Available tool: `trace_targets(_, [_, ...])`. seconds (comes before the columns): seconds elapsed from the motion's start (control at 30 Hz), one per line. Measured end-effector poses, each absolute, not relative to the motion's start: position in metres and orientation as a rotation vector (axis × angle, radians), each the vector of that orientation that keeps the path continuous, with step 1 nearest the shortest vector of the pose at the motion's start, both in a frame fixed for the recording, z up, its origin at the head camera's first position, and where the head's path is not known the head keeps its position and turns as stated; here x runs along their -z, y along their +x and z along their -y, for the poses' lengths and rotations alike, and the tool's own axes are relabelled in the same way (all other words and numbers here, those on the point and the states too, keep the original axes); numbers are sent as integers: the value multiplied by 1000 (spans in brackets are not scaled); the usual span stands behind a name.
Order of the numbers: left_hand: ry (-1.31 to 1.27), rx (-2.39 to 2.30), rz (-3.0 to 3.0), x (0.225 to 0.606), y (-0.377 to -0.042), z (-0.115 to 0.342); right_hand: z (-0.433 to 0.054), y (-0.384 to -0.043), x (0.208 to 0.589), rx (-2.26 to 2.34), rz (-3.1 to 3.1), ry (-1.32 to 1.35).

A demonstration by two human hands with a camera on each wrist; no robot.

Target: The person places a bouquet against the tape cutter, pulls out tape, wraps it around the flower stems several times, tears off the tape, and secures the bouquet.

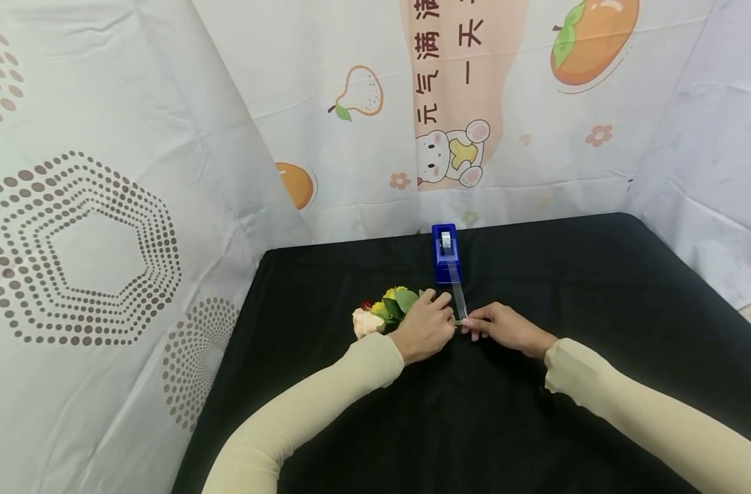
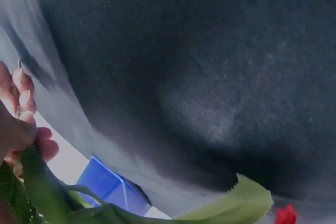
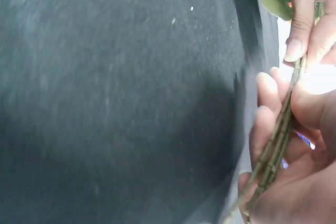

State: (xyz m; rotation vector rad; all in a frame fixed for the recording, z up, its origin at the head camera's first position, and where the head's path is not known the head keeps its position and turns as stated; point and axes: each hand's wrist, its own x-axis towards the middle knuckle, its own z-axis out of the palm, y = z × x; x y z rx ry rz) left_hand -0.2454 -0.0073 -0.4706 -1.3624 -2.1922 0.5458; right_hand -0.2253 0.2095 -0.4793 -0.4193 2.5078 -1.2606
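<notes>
A small bunch of flowers (image 1: 370, 320), with a pale peach rose, yellow blooms, a bit of red and green leaves, lies sideways low over the black table. My left hand (image 1: 426, 328) grips it by the stems just below the leaves. Close beside it, my right hand (image 1: 505, 326) pinches the thin green stems (image 3: 278, 140) between thumb and fingers. A strip of clear tape (image 1: 458, 299) stretches from the blue tape dispenser (image 1: 446, 257) down to the right fingertips. In the left wrist view, leaves (image 2: 47, 187) cover part of the hands.
Black cloth covers the table (image 1: 350, 267). Behind it hangs a white curtain (image 1: 363, 158) printed with fruit and a cartoon animal. Another white curtain (image 1: 110, 240) with brown dot patterns borders the left side.
</notes>
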Motion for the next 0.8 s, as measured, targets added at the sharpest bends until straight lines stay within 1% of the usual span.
trace_targets(0.2, [-1319, -468, 2437, 465, -244, 2, -210, -223, 481, 1279, -2603, -408])
trace_targets(0.47, [-1195, 70, 3117, 441, -259, -4, -208, -221, 483, 1256, -2757, -478])
trace_targets(0.6, [-1180, 121, 3137, 442, -261, -4, -207, -221, 487, 1249, -2792, -501])
trace_targets(0.8, [-1256, -108, 2865, 448, -258, -2, -209, -225, 483, 1216, -2716, -444])
